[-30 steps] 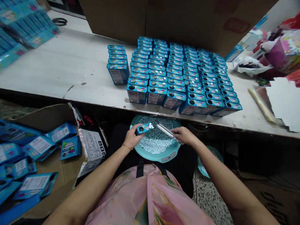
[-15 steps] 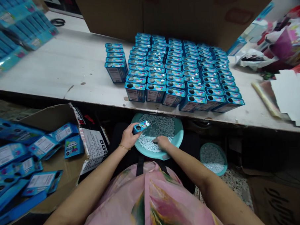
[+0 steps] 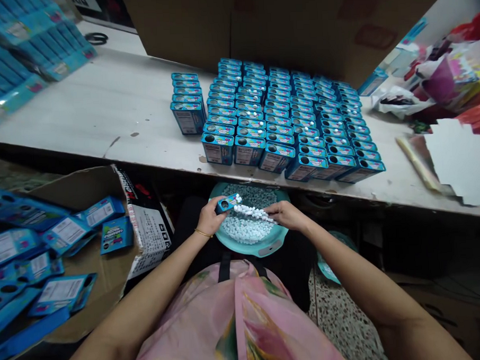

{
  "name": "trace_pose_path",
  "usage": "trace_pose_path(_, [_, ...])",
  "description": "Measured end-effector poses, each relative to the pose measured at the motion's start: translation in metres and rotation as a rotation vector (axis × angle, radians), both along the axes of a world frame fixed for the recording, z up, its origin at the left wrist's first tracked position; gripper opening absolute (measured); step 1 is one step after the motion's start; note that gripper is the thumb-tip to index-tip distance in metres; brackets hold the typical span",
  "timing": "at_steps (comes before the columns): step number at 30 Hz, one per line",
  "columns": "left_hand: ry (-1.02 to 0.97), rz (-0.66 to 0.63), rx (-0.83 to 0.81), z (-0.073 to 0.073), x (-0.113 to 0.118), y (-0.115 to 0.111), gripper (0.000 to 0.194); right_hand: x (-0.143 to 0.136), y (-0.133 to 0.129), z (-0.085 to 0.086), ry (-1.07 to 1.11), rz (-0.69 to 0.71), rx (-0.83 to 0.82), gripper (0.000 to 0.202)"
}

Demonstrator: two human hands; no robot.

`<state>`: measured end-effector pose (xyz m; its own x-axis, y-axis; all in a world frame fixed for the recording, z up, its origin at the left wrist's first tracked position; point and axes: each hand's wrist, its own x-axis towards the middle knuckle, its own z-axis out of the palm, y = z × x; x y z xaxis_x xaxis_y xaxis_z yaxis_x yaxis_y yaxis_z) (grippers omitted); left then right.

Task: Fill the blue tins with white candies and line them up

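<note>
My left hand (image 3: 210, 217) grips a small blue box (image 3: 228, 203) over the left side of a turquoise basin (image 3: 262, 248). White pieces show at the box's right end. Fingers closed, my right hand (image 3: 284, 214) is at the basin's right side, holding a scoop that is mostly hidden under a heap of white pieces (image 3: 253, 212). The heap's left end is beside the box. More white pellets (image 3: 244, 230) lie in the basin below. Rows of upright blue boxes (image 3: 248, 148) stand on the white table (image 3: 141, 115) beyond.
On the left, a cardboard carton (image 3: 105, 281) holds loose blue boxes. Wrapped blue packs (image 3: 15, 57) and black scissors (image 3: 96, 39) lie at the table's back left. A large brown carton (image 3: 281, 24) rises behind the rows. White card (image 3: 457, 160) lies at right; a second basin (image 3: 327, 269) sits low.
My right hand has risen out of the pellets and moved right, bringing up a heaped load of white pieces beside the box. My left hand has barely moved.
</note>
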<state>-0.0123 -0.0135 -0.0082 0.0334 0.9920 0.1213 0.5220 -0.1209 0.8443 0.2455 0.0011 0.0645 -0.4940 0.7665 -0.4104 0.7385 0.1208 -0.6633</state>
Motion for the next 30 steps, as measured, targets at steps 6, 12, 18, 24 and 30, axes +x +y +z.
trace_pose_path(6, [0.059,-0.117,0.068,-0.005,0.012,-0.002,0.041,-0.025,0.013,0.044,-0.224,0.185,0.184,0.029])
trace_pose_path(12, [0.099,-0.150,0.081,-0.007,0.014,0.000,0.046,-0.052,0.018,0.067,-0.501,0.276,0.244,0.028])
trace_pose_path(18, [0.123,-0.189,0.089,-0.007,0.013,0.001,0.048,-0.059,0.011,0.074,-0.595,0.287,0.280,0.030])
trace_pose_path(24, [0.040,-0.195,0.065,-0.004,0.014,0.002,0.041,-0.049,0.006,0.078,-0.539,0.274,0.242,0.029])
trace_pose_path(30, [-0.101,-0.048,-0.075,-0.004,0.007,0.002,0.039,-0.005,-0.006,0.086,-0.391,0.140,0.269,0.032])
